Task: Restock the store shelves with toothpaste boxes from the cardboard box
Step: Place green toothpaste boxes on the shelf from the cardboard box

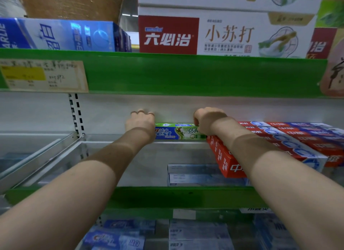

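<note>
Both arms reach deep into the middle shelf, to the back wall. A green Crest toothpaste box lies there lengthwise against the wall, between the two hands.

The right hand is curled over the box's 3 o'clock end and grips it, hiding part of the print. The left hand covers the 9 o'clock end with bent knuckles. Its fingertips are hidden, so I cannot tell whether it grips the box or only presses on it.

Just at 3 o'clock of the box sits a stack of red toothpaste boxes, partly behind the right forearm. On the shelf above, blue Darlie boxes are cut off at 10 o'clock and white-and-red cartons fill 1 o'clock. A price label at 9 o'clock is too smudged to read. At 6 o'clock, blue-and-white boxes are blurred.
</note>
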A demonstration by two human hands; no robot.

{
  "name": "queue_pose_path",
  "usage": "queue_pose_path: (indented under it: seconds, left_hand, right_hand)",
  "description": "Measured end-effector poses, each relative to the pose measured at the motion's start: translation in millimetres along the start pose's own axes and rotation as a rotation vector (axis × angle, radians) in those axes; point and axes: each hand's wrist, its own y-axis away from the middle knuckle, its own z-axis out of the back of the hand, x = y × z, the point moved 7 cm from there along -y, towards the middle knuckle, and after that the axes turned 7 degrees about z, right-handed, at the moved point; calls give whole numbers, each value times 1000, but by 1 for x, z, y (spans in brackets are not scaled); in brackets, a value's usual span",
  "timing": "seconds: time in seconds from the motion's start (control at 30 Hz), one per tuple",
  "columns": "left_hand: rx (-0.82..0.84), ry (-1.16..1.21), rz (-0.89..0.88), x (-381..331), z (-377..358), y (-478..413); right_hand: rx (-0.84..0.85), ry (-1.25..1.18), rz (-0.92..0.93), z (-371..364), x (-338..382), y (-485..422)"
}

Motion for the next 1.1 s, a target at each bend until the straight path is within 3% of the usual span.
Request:
queue_pose_path:
  seconds: [0.3, 0.57, 0.83, 0.97, 1.1]
  left_hand:
    - [-33, 24, -100, -4, 1, 0]
    - [-87, -47, -47, 2, 2, 3]
    - [-102, -66, -38, 12, 7, -2]
    - [-84, -81, -22, 10, 8, -1]
    - [-29, 97, 79, 15, 17, -3]
  right_hand:
    - [-40, -19, 50, 0, 9, -1]
    - [-40, -28, 42, -3, 11, -2]
    - [21, -166, 27, 4, 3, 4]
    - [153, -142, 9, -1, 5, 1]
    - [74, -311, 47, 18, 18, 8]
